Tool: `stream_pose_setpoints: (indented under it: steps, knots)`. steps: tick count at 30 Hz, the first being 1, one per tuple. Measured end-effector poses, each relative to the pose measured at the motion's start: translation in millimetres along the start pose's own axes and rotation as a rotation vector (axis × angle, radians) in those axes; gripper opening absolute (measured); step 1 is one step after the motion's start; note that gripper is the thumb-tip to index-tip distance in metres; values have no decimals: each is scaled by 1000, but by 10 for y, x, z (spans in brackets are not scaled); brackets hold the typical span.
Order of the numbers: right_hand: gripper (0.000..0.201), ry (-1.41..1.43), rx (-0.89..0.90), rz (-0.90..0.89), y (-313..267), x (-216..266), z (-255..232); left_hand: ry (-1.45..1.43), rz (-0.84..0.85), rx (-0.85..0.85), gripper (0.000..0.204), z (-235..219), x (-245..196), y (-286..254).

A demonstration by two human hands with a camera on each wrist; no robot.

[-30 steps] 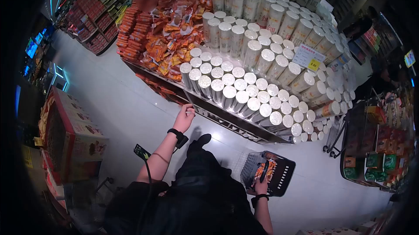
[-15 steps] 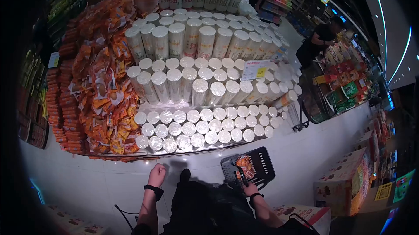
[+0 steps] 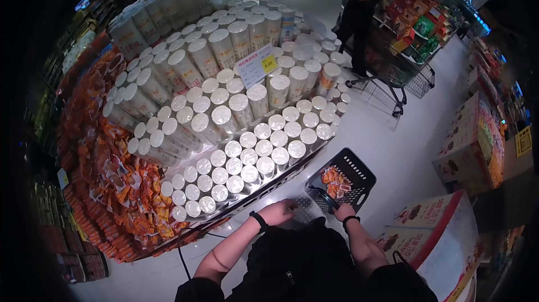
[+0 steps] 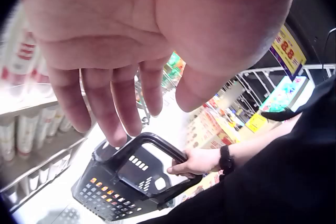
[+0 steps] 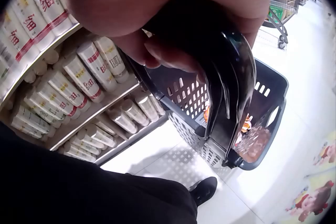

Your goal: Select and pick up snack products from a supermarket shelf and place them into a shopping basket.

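Observation:
My right hand [image 3: 343, 211] grips the black handle [image 5: 231, 90] of a dark plastic shopping basket [image 3: 364, 174], fingers curled round it. Orange-wrapped packets [image 3: 335, 182] lie inside the basket, which hangs at my right side, tilted in the head view. My left hand [image 3: 279, 213] holds nothing; in the left wrist view its fingers [image 4: 97, 95] hang loosely, slightly bent, palm toward the camera. It is near the basket's handle side, overlapping the handle's top in that view. Left of both hands stand tiers of white cylindrical packs [image 3: 264, 147] with pale round tops.
A price sign [image 3: 257, 67] rises from the white packs. Orange bagged goods [image 3: 106, 173] heap at the left. A person in dark clothes [image 3: 359, 13] stands beyond, beside a shopping cart [image 3: 401, 77]. Printed cartons [image 3: 418, 220] stand close on my right; pale tiled floor [image 3: 387, 139] runs between.
My view has swung to the right along the display. The left hand has come across toward the basket, its fingers loosened from a curl. The right hand keeps its hold on the handle.

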State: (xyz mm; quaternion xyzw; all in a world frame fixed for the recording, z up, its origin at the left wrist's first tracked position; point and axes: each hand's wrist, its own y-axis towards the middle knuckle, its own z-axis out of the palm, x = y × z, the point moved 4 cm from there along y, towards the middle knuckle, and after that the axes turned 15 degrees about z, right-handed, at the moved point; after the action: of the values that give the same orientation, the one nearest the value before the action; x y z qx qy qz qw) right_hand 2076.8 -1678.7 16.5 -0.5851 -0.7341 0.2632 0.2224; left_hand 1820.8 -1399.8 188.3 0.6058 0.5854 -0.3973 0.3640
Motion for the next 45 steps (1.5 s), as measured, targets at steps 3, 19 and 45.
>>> stream_pose_setpoints:
  steps: [3,19,45]
  knots:
    - [38,84,-47,-6,54,-221,-190,-5,80,28,51,294,-168,846]
    - [25,199,-154,-233,1250,-862,-1571,724,-173,258,92,1989,633,3790]
    - [19,-137,-49,-479,5133,-158,-4667,403,-269,-4,95,842,1282,7728]
